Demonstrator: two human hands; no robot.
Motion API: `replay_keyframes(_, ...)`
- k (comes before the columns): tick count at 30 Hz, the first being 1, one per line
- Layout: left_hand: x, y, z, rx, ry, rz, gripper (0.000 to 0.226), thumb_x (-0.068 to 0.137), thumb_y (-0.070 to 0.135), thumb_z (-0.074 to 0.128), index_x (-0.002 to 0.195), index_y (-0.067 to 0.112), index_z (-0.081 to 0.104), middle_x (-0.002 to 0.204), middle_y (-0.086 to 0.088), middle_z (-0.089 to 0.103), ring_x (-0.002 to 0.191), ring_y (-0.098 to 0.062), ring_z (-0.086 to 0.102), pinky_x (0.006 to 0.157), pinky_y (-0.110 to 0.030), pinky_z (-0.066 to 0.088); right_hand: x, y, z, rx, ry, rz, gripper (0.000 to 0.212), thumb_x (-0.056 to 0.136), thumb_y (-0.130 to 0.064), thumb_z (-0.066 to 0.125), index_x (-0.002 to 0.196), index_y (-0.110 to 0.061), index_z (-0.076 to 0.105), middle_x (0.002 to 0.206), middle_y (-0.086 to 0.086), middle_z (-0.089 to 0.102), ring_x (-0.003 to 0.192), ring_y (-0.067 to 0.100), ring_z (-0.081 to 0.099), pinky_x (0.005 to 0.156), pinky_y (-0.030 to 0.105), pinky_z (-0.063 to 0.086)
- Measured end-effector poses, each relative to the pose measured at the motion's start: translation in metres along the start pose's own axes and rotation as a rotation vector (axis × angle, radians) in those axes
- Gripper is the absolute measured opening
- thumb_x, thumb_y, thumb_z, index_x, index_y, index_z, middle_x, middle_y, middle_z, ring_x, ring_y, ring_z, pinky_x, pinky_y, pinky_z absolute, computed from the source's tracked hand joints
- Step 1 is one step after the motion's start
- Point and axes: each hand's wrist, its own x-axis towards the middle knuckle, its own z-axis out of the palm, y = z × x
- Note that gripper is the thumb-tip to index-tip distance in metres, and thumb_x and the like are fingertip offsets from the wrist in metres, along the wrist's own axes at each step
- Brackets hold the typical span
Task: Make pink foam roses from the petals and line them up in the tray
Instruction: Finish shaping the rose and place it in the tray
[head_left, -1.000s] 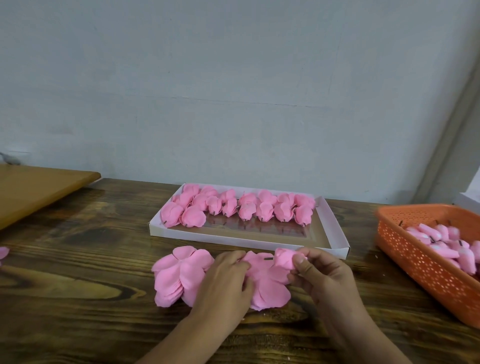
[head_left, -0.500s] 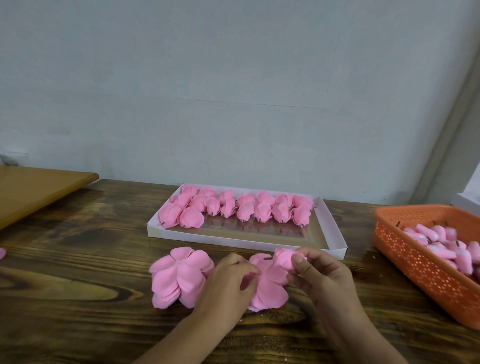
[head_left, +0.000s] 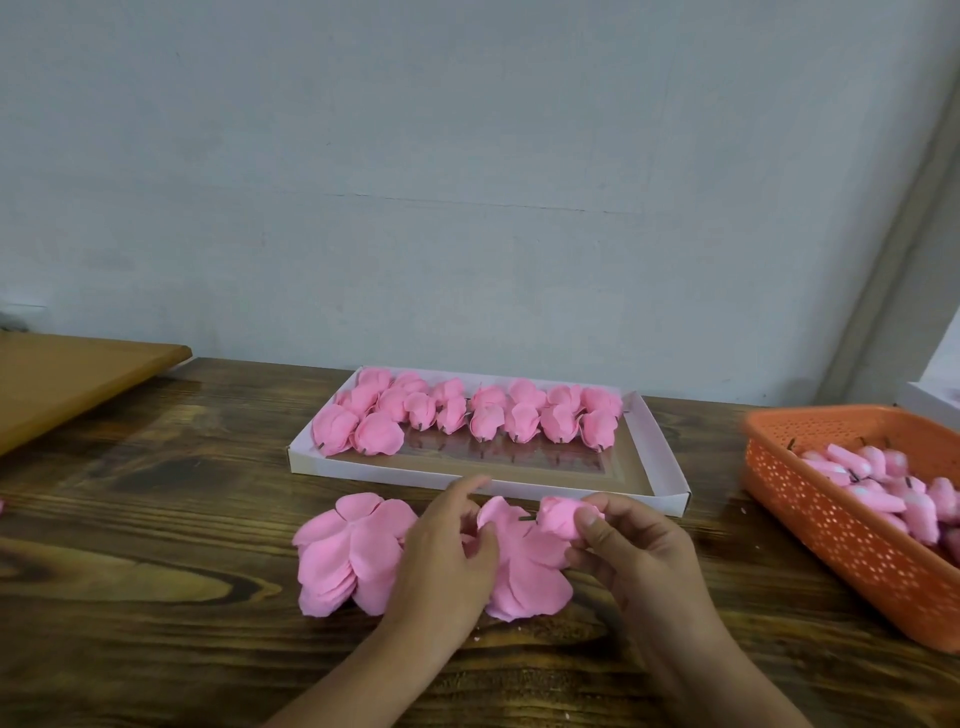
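Observation:
My right hand (head_left: 631, 545) pinches a pink foam bud (head_left: 561, 514) with a short dark stem pointing left. My left hand (head_left: 447, 551) holds a flat pink petal piece (head_left: 524, 571) on the table, thumb and fingers pinching it near its middle. To the left lies a stack of flat petal pieces (head_left: 348, 551). Behind them a white tray (head_left: 660, 467) holds several finished pink roses (head_left: 467, 410) in rows along its far side.
An orange perforated basket (head_left: 831, 519) at the right holds several pink buds (head_left: 893, 483). A light wooden board (head_left: 67, 379) lies at the far left. A grey wall rises behind the dark wooden table (head_left: 130, 597).
My right hand has drawn the bud slightly to the right, so its stem shows. My left hand's fingers have lifted a petal edge at the piece's middle.

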Motion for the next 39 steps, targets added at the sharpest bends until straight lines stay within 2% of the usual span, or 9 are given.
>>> replay_keyframes(3,0.001,0.001,-0.002,-0.050,0.044,-0.004,0.040,0.094,0.008,0.066,0.127,0.030,0.062,0.090,0.020,0.064,0.089,0.018,0.057,0.071,-0.002,0.044,0.000,0.000,0.000,-0.001,-0.010,0.016,0.017,0.076,-0.025,0.074,0.087,-0.013,0.076,0.096,0.016,0.076,0.077,0.030,0.070,0.075,0.045,0.060)
replay_keyframes(5,0.001,0.002,-0.003,-0.067,0.082,0.013,0.037,0.094,0.010,0.066,0.125,0.032,0.061,0.099,0.020,0.065,0.093,0.014,0.060,0.075,-0.002,0.045,0.000,-0.001,0.001,-0.002,-0.005,0.004,0.017,0.076,-0.024,0.074,0.086,-0.011,0.076,0.097,0.017,0.076,0.078,0.031,0.070,0.073,0.041,0.061)
replay_keyframes(9,0.001,0.003,-0.004,-0.163,0.140,0.002,0.036,0.098,0.013,0.061,0.118,0.042,0.055,0.107,0.016,0.066,0.099,-0.002,0.064,0.084,-0.022,0.055,-0.001,-0.001,0.002,-0.019,0.009,-0.002,0.018,0.073,-0.025,0.073,0.085,-0.011,0.076,0.095,0.016,0.076,0.082,0.030,0.072,0.072,0.036,0.062)
replay_keyframes(12,0.004,0.001,-0.003,-0.269,0.156,-0.067,0.037,0.100,0.013,0.058,0.118,0.044,0.053,0.102,0.015,0.063,0.092,-0.001,0.064,0.081,-0.030,0.057,-0.001,-0.001,0.003,-0.048,0.010,0.025,0.013,0.074,-0.025,0.073,0.082,-0.016,0.077,0.092,0.012,0.077,0.082,0.026,0.074,0.070,0.034,0.061)
replay_keyframes(17,0.007,-0.002,-0.006,-0.274,0.103,-0.086,0.038,0.094,0.007,0.066,0.118,0.036,0.059,0.091,0.010,0.064,0.086,-0.004,0.065,0.078,-0.025,0.056,-0.002,-0.001,0.005,-0.099,0.018,0.049,0.014,0.087,-0.013,0.070,0.080,-0.022,0.079,0.092,0.007,0.078,0.086,0.024,0.075,0.070,0.032,0.060)
replay_keyframes(22,0.005,-0.002,-0.004,-0.148,0.045,-0.053,0.056,0.090,0.002,0.070,0.105,0.053,0.052,0.098,0.016,0.068,0.093,-0.002,0.066,0.074,-0.009,0.052,-0.003,-0.002,0.005,-0.081,0.017,0.058,0.012,0.086,-0.014,0.070,0.081,-0.021,0.078,0.093,0.009,0.078,0.084,0.024,0.074,0.072,0.035,0.059)
replay_keyframes(31,0.004,-0.002,-0.003,0.070,0.025,0.036,0.044,0.094,0.013,0.066,0.134,0.030,0.059,0.120,0.026,0.056,0.108,0.006,0.051,0.079,0.009,0.032,-0.003,-0.002,0.005,-0.070,0.003,0.058,0.011,0.087,-0.012,0.070,0.082,-0.018,0.078,0.091,0.011,0.077,0.075,0.019,0.071,0.075,0.040,0.059)
replay_keyframes(35,0.001,0.004,-0.008,0.122,0.096,0.161,0.036,0.097,0.014,0.062,0.128,0.032,0.060,0.122,0.026,0.056,0.116,0.007,0.050,0.088,0.003,0.034,-0.004,-0.003,0.005,-0.061,-0.029,0.044,0.009,0.078,-0.023,0.072,0.083,-0.018,0.077,0.094,0.012,0.077,0.084,0.027,0.073,0.080,0.045,0.060)
replay_keyframes(39,-0.006,0.015,-0.010,-0.248,-0.030,0.034,0.017,0.097,0.040,0.056,0.112,0.040,0.064,0.099,0.023,0.072,0.101,0.007,0.065,0.082,-0.009,0.050,-0.006,-0.002,0.005,-0.039,-0.086,0.014,0.018,0.073,-0.028,0.075,0.086,-0.016,0.076,0.089,0.010,0.076,0.072,0.018,0.069,0.064,0.034,0.056)
